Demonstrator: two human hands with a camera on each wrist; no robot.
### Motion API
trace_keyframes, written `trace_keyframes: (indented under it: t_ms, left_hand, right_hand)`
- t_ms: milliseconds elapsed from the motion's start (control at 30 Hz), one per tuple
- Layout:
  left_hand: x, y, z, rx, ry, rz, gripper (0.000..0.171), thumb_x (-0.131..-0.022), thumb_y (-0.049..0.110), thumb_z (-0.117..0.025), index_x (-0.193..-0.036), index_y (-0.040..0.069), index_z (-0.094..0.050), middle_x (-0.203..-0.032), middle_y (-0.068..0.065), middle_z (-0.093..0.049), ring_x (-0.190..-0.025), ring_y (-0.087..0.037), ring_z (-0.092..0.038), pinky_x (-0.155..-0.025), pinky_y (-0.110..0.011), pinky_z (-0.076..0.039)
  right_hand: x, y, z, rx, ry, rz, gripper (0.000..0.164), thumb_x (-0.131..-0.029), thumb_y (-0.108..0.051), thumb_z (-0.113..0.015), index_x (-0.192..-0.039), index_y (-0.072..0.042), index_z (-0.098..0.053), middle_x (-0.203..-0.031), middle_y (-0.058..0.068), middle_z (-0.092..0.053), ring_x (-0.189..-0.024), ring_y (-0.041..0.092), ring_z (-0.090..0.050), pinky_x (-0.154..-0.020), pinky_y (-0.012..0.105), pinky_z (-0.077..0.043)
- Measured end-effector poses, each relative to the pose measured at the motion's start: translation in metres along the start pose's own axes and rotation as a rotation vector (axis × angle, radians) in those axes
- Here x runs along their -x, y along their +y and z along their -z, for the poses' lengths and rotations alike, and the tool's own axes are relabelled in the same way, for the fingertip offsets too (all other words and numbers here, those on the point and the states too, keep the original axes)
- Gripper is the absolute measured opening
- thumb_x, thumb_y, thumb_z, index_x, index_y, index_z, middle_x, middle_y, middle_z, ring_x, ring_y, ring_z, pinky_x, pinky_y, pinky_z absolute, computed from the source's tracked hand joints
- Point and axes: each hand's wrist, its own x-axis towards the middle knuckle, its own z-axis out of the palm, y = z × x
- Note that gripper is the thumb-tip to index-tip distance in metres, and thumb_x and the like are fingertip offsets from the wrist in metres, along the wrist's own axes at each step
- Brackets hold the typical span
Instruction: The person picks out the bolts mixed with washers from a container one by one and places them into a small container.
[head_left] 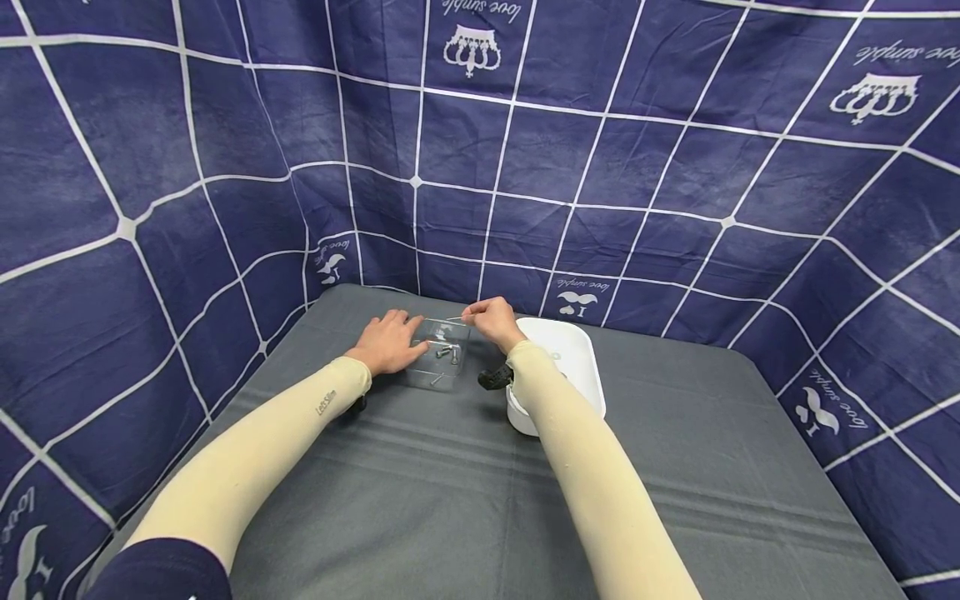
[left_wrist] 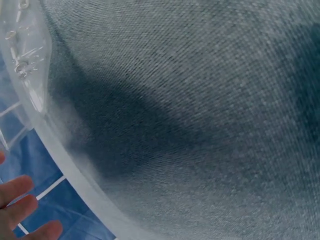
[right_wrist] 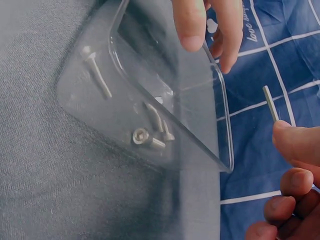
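A clear plastic box (head_left: 429, 382) lies on the grey cloth, holding several metal socket-head screws (right_wrist: 141, 135). My left hand (head_left: 385, 343) is at the box's left side, its fingers spread and fairly straight. In the right wrist view, the left fingers (right_wrist: 190, 30) reach over the rim. My right hand (head_left: 491, 321) is just past the box's far right corner. Between thumb and finger it pinches a thin metal screw (right_wrist: 270, 103); its shank points away from the fingertips and its other end is hidden. The left wrist view catches only left fingertips and the box's edge.
A white rectangular container (head_left: 592, 367) stands right of the box, partly under my right forearm, with small ring-like pieces (head_left: 556, 357) inside. Grey cloth (head_left: 442, 483) covers the table. A blue curtain (head_left: 645, 167) with white grid lines hangs behind and along both sides.
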Motion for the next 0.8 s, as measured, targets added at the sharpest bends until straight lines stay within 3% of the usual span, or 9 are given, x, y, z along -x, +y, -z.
trace_keyframes:
  t_ms: [267, 567, 800]
  left_hand:
    - [0.000, 0.000, -0.005, 0.026, -0.017, 0.010, 0.068, -0.100, 0.052, -0.051, -0.153, 0.010, -0.042, -0.150, -0.022, -0.045, -0.143, -0.039, -0.038, -0.112, -0.062, -0.034]
    - [0.000, 0.002, -0.004, 0.021, -0.032, 0.027, 0.071, -0.099, 0.051, -0.052, -0.154, 0.008, -0.039, -0.151, -0.023, -0.045, -0.143, -0.039, -0.038, -0.113, -0.062, -0.033]
    - [-0.001, 0.002, -0.004, 0.018, -0.041, 0.033, 0.071, -0.100, 0.051, -0.051, -0.155, 0.008, -0.039, -0.151, -0.023, -0.045, -0.143, -0.039, -0.038, -0.113, -0.062, -0.033]
  right_hand:
    - [0.003, -0.004, -0.006, -0.012, -0.029, -0.002, 0.011, -0.086, -0.013, -0.077, -0.094, -0.007, -0.081, -0.103, 0.006, -0.077, -0.097, 0.018, -0.063, -0.085, 0.029, -0.048]
    - [0.003, 0.000, -0.011, 0.031, -0.149, 0.002, 0.014, -0.088, -0.012, -0.073, -0.097, -0.006, -0.082, -0.108, 0.008, -0.077, -0.108, 0.023, -0.067, -0.092, 0.036, -0.053]
    - [0.002, 0.003, -0.014, 0.014, -0.150, -0.004, 0.016, -0.085, -0.014, -0.077, -0.099, -0.006, -0.082, -0.107, 0.008, -0.077, -0.109, 0.024, -0.068, -0.091, 0.037, -0.054]
